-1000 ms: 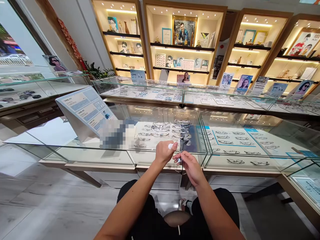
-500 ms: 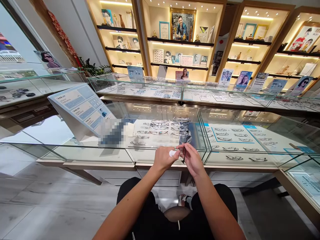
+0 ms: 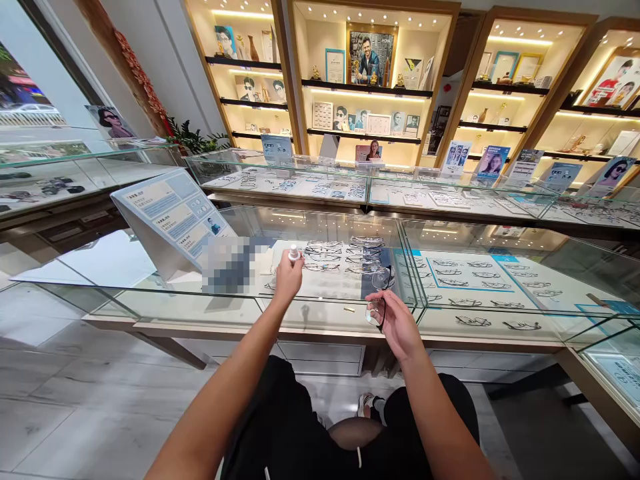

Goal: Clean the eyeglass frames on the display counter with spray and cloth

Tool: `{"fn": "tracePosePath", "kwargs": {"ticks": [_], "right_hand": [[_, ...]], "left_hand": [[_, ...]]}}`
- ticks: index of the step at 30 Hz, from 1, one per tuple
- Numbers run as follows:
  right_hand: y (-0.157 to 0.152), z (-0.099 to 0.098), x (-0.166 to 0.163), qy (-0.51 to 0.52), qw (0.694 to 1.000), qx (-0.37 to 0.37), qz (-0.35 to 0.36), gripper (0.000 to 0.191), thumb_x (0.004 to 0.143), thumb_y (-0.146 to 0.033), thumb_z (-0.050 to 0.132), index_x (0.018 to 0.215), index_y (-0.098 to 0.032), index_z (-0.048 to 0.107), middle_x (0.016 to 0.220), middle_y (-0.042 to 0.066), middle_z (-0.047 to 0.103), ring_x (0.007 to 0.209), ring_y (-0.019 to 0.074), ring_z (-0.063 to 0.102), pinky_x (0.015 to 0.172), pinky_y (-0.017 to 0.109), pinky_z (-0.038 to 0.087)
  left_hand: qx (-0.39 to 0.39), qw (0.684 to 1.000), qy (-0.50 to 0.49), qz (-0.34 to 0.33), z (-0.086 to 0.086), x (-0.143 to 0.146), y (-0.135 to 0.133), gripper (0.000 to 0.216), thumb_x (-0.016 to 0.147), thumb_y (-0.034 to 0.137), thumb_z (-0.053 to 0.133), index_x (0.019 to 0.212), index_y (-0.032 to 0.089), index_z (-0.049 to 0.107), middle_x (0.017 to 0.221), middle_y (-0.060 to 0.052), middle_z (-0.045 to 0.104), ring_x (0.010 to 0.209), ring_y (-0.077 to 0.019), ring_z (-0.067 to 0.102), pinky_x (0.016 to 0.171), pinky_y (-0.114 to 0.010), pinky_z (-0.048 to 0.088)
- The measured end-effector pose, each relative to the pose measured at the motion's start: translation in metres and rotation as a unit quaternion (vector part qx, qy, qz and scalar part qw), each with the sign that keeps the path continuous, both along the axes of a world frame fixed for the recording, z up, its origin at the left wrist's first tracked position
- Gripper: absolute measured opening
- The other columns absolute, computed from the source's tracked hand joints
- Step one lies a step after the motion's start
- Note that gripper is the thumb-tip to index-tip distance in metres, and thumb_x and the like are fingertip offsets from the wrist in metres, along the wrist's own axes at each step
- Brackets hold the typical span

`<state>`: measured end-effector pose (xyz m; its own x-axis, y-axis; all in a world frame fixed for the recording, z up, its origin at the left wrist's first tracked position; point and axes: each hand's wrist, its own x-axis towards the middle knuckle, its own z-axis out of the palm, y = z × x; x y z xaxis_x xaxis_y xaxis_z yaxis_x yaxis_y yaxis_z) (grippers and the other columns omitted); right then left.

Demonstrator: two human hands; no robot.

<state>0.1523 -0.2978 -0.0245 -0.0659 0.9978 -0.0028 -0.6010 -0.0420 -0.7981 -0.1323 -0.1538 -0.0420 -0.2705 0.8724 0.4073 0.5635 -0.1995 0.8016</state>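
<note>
Hands now parted: my left hand (image 3: 289,275), closed around a small white bottle (image 3: 294,253), extends over the display counter (image 3: 320,333); my right hand (image 3: 397,323) alone pinches the spectacles (image 3: 375,311) near its front edge, their sole support.

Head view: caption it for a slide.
Left hand grips a white bottle, right hand holds eyeglasses, at a glass counter.

An information board (image 3: 175,212) with a light-blue border stands tilted at the left foreground. Farther back, a second glass counter (image 3: 287,206) contains rows of eyewear, with advertising placards (image 3: 493,162) positioned upright along it. Illuminated wooden wall cabinets (image 3: 367,89) with black shelves occupy the rear; a green plant (image 3: 197,140) is located beside the leftmost cabinet, near a wooden post (image 3: 101,27) bearing red ornaments (image 3: 136,75).
</note>
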Motion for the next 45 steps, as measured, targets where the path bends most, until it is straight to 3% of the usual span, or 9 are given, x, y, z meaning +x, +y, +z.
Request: {"fn": "tracePosePath", "kwargs": {"ticks": [3, 7, 16, 19, 22, 26, 30, 37, 45], "right_hand": [[-0.001, -0.004, 0.005, 0.001, 1.000, -0.001, -0.005, 0.024, 0.087, -0.045, 0.080, 0.090, -0.022, 0.076, 0.104, 0.007, 0.077, 0.086, 0.0178, 0.065, 0.077, 0.030, 0.051], [-0.001, -0.007, 0.008, -0.002, 1.000, -0.003, -0.014, 0.024, 0.087, -0.046, 0.080, 0.090, -0.022, 0.076, 0.104, 0.007, 0.077, 0.085, 0.0187, 0.065, 0.077, 0.032, 0.052], [0.003, -0.005, 0.012, 0.000, 0.999, -0.003, -0.033, 0.025, 0.085, -0.046, 0.082, 0.090, -0.022, 0.076, 0.103, 0.008, 0.077, 0.083, 0.0188, 0.065, 0.075, 0.031, 0.053], [0.004, -0.003, 0.014, -0.006, 0.999, -0.003, -0.038, 0.025, 0.085, -0.046, 0.082, 0.089, -0.022, 0.076, 0.103, 0.008, 0.077, 0.084, 0.0199, 0.066, 0.075, 0.032, 0.053], [0.006, -0.002, 0.016, -0.010, 0.999, -0.004, -0.041, 0.025, 0.085, -0.046, 0.082, 0.088, -0.022, 0.076, 0.103, 0.008, 0.077, 0.084, 0.0200, 0.067, 0.076, 0.033, 0.054], [0.009, -0.002, 0.017, -0.027, 0.999, 0.004, -0.039, 0.027, 0.085, -0.048, 0.082, 0.089, -0.022, 0.077, 0.103, 0.009, 0.077, 0.086, 0.0211, 0.066, 0.076, 0.035, 0.054], [0.012, -0.004, 0.013, -0.018, 1.000, 0.000, -0.023, 0.026, 0.085, -0.048, 0.082, 0.089, -0.022, 0.078, 0.104, 0.007, 0.076, 0.086, 0.0190, 0.066, 0.077, 0.033, 0.054], [0.011, -0.009, 0.004, -0.014, 1.000, -0.005, -0.005, 0.026, 0.085, -0.047, 0.082, 0.091, -0.022, 0.078, 0.104, 0.007, 0.076, 0.087, 0.0186, 0.066, 0.077, 0.030, 0.055], [0.008, -0.008, 0.000, -0.006, 1.000, -0.009, 0.004, 0.025, 0.085, -0.045, 0.082, 0.090, -0.021, 0.078, 0.103, 0.007, 0.076, 0.087, 0.0184, 0.066, 0.077, 0.029, 0.055]], "left_hand": [[-0.045, 0.995, 0.069, 0.052, -0.012, -0.032, 0.037, 0.026, 0.095, 0.031, 0.046, 0.118, 0.020, 0.051, 0.117, -0.011, 0.067, 0.106, -0.0256, 0.063, 0.094, -0.036, 0.049], [-0.062, 0.990, 0.107, 0.070, -0.020, -0.058, 0.067, 0.022, 0.093, 0.033, 0.052, 0.110, 0.020, 0.055, 0.119, -0.015, 0.065, 0.115, -0.0312, 0.060, 0.101, -0.041, 0.047], [-0.087, 0.986, 0.126, 0.062, -0.023, -0.063, 0.103, 0.040, 0.093, 0.036, 0.057, 0.129, 0.018, 0.054, 0.126, -0.016, 0.070, 0.117, -0.0324, 0.065, 0.098, -0.041, 0.048], [-0.075, 0.986, 0.130, 0.068, -0.019, -0.061, 0.099, 0.059, 0.090, 0.041, 0.062, 0.141, 0.015, 0.047, 0.135, -0.019, 0.066, 0.124, -0.0337, 0.061, 0.102, -0.042, 0.047], [-0.028, 0.973, 0.169, 0.153, -0.013, -0.067, 0.085, 0.072, 0.088, 0.045, 0.062, 0.148, 0.012, 0.039, 0.144, -0.023, 0.057, 0.133, -0.0375, 0.052, 0.109, -0.046, 0.043], [-0.103, 0.925, 0.285, 0.230, -0.012, -0.087, 0.063, 0.062, 0.081, 0.046, 0.068, 0.131, 0.012, 0.054, 0.133, -0.027, 0.058, 0.126, -0.0460, 0.052, 0.104, -0.058, 0.043], [-0.199, 0.905, 0.337, 0.169, -0.017, -0.110, 0.048, 0.050, 0.085, 0.050, 0.064, 0.117, 0.013, 0.064, 0.126, -0.028, 0.060, 0.120, -0.0465, 0.057, 0.097, -0.056, 0.048], [-0.235, 0.906, 0.327, 0.130, -0.009, -0.141, 0.035, 0.037, 0.091, 0.032, 0.053, 0.123, 0.017, 0.065, 0.117, -0.024, 0.071, 0.107, -0.0413, 0.068, 0.089, -0.050, 0.051], [-0.251, 0.919, 0.292, 0.090, -0.001, -0.157, 0.017, 0.031, 0.084, 0.050, 0.062, 0.096, 0.022, 0.065, 0.099, -0.019, 0.075, 0.097, -0.0401, 0.067, 0.082, -0.044, 0.049]]}}
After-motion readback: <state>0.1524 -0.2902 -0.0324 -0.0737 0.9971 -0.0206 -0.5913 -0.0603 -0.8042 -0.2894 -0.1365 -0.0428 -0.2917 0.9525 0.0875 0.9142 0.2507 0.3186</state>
